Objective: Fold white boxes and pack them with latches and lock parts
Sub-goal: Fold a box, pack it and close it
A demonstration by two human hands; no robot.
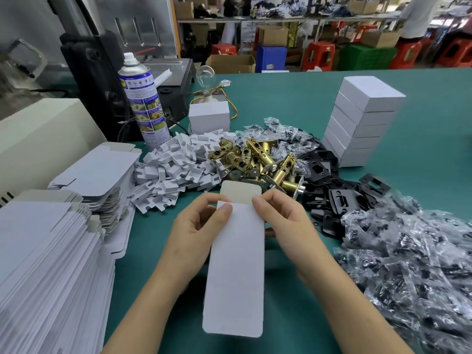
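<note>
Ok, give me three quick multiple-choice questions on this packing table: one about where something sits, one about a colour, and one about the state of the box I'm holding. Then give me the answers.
1. Where does the stack of folded white boxes stand?
A. On the floor
B. On the table, right of the latches
C. In the person's lap

2. What colour are the latches?
A. Red
B. Blue
C. Brass-gold

3. What state is the box in the hands?
A. Flat, far flap sticking out
B. Folded up and closed
C. Torn in two

Answers:
1 B: the stack rises from the green surface to the right of the latch pile.
2 C: their barrels and plates shine yellow metal.
3 A: the left hand and right hand pinch its far end, and it lies as one flat panel.
</note>
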